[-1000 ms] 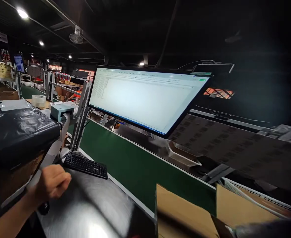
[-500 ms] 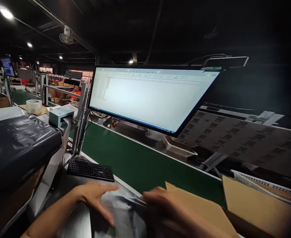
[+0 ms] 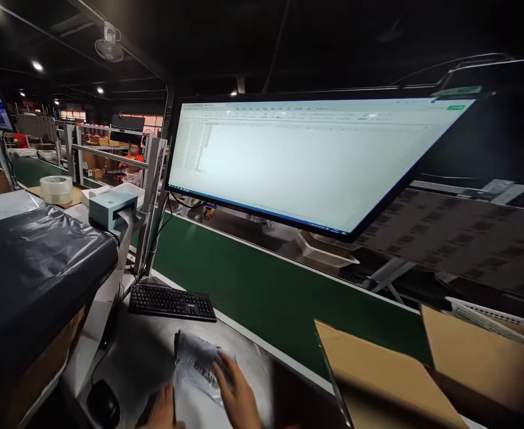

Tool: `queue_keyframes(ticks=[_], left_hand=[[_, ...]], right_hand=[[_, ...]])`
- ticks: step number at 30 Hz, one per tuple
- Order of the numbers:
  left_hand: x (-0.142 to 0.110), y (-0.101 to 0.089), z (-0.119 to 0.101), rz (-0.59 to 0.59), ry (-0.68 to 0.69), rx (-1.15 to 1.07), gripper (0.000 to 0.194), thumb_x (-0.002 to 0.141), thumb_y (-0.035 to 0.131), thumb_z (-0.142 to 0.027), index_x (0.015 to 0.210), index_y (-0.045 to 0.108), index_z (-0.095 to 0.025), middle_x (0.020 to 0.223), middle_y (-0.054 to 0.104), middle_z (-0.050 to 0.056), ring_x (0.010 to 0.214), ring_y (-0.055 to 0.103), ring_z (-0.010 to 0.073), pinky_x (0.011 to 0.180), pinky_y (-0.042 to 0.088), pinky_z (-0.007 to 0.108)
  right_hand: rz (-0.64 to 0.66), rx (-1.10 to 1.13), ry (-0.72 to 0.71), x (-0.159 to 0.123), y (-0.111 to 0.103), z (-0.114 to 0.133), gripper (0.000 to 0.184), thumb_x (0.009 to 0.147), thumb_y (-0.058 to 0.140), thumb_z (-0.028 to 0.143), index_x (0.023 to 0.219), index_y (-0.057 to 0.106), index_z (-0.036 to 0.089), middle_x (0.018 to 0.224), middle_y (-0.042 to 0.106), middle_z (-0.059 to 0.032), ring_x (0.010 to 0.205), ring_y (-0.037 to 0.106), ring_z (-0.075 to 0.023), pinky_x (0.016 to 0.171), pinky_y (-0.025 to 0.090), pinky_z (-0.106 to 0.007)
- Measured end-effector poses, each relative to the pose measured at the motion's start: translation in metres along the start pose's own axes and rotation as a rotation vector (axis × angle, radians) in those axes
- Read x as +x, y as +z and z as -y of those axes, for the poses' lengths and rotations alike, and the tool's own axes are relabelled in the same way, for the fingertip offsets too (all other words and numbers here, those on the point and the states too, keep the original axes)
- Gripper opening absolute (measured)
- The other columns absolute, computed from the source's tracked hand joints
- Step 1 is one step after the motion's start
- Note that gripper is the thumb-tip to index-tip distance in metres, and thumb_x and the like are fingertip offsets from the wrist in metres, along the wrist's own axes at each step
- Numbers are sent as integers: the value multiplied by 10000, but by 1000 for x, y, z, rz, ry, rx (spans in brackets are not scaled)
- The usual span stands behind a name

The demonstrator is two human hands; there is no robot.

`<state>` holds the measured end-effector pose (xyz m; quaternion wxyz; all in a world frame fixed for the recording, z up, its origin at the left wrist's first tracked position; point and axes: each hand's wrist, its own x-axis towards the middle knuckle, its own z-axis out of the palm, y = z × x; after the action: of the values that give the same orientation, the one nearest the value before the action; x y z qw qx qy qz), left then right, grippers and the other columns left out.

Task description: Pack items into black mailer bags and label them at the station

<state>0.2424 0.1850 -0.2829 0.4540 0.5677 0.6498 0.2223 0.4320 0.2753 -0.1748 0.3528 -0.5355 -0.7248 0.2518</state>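
**Slack plastic bag between 2 hands, liable to skid or crease**

Nearest, cut off by the bottom edge: left hand, fingers close together, beside the bag's lower left edge; impossible to tell whether gripping anything. Just right: right hand, loosely open, fingers parted, fingertips on the bag's right edge, apparently not closed around anything. To the left: black mouse, easily knocked by a sideways sweep of the left forearm.

Between the 2 hands, flat on the shiny metal table: grey plastic bag, printed label upward, too small to read. Likely faults: twisting on smooth metal under a push from only 1 side; wrinkling of the label through slack film. Off right: open cardboard box, with a raised flap fit to snag a bag carried low.

Farther: black keyboard, at risk of stray key presses from a forward shove, perhaps spoiling the sheet on the monitor. Beyond the table edge: green belt, a possible landing place after too hard a push.
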Motion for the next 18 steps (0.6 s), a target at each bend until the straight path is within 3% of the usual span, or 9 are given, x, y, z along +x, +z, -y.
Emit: queue_keyframes(ticks=[2, 4, 6, 8, 10, 12, 14, 16, 18], left_hand=[[-9, -3, 23, 18, -69, 60, 1173, 568, 726, -410, 1691, 422, -259, 1762, 362, 220, 1659, 246, 477, 1340, 221, 527], [-21, -11, 42, 36, 32, 65, 1109, 596, 718, -369, 1671, 448, -362, 1755, 410, 137, 1655, 303, 436, 1357, 228, 530], [-36, -23, 57, 29, 125, 63, 1004, 627, 703, -333, 1610, 520, -431, 1700, 500, 81, 1611, 416, 394, 1350, 298, 536], [-55, -36, 69, -16, 163, 85, 904, 658, 691, -299, 1547, 597, -436, 1660, 553, 62, 1566, 493, 356, 1336, 360, 515], [-72, -50, 84, -122, 161, 111, 812, 706, 687, -296, 1507, 648, -426, 1660, 562, 53, 1554, 512, 346, 1335, 381, 510], [-86, -63, 106, -316, 157, 97, 689, 793, 655, -345, 1477, 683, -426, 1648, 580, 35, 1542, 531, 342, 1323, 413, 514], [-95, -76, 135, -568, 137, 45, 576, 894, 555, -397, 1449, 713, -400, 1612, 619, 30, 1517, 564, 325, 1297, 454, 507], [-101, -89, 170, -758, 66, -1, 541, 930, 478, -417, 1390, 757, -364, 1527, 693, 41, 1452, 630, 321, 1237, 520, 497], [-105, -101, 203, -810, -10, -6, 537, 913, 470, -421, 1346, 785, -374, 1433, 756, 26, 1380, 688, 325, 1161, 584, 488]], right_hand=[[-102, -95, -21, -42, 56, -38, 588, 880, 529, 630, 1242, 825, 273, 1400, 753, -143, 1382, 657, -436, 1169, 528, -657], [-126, -216, -70, -75, 103, -70, 478, 809, 590, 612, 1171, 840, 424, 1388, 764, -52, 1355, 658, -492, 1106, 496, -772], [-152, -293, -101, -90, 130, -91, 428, 791, 599, 602, 1128, 836, 489, 1360, 773, -21, 1318, 671, -519, 1071, 455, -824], [-186, -343, -91, -85, 135, -101, 460, 825, 553, 624, 1154, 833, 466, 1370, 767, -51, 1336, 657, -525, 1083, 424, -828], [-212, -392, -54, -65, 125, -104, 514, 854, 498, 658, 1151, 841, 416, 1335, 775, -98, 1336, 653, -535, 1077, 446, -795], [-236, -431, -28, -44, 112, -105, 547, 864, 464, 674, 1103, 852, 371, 1251, 792, -138, 1287, 675, -556, 1042, 479, -766], [-254, -441, -25, -32, 113, -105, 563, 895, 449, 642, 1131, 847, 322, 1268, 781, -176, 1323, 646, -571, 1077, 457, -767], [-236, -384, -53, -34, 134, -98, 553, 923, 464, 581, 1253, 814, 308, 1386, 740, -183, 1425, 571, -557, 1157, 410, -762], [-113, -248, -129, -49, 173, -81, 559, 871, 568, 541, 1383, 745, 402, 1470, 714, -105, 1466, 540, -523, 1192, 424, -719]])
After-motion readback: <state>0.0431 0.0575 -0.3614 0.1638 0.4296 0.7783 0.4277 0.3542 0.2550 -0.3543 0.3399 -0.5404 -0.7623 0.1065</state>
